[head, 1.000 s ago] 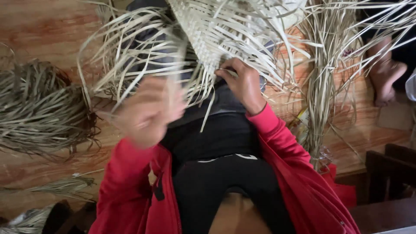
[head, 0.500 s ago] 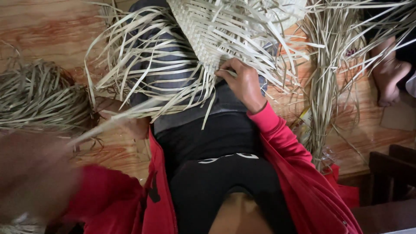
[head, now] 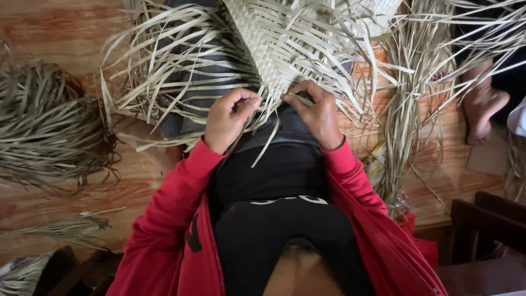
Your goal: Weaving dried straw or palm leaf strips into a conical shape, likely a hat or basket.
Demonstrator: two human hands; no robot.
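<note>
Head view shows left hand [head: 230, 118] and right hand [head: 315, 112], each grip pinching loose strips of the woven mat [head: 279, 44] (dried-leaf bundles [head: 49, 126] lie nearby).

Seen from my head camera: I wear an open red jacket, its long sleeves ending at my bare left hand [head: 229, 119] and right hand [head: 316, 114], over black clothes with what seems a thin white line across them, centre frame.
</note>
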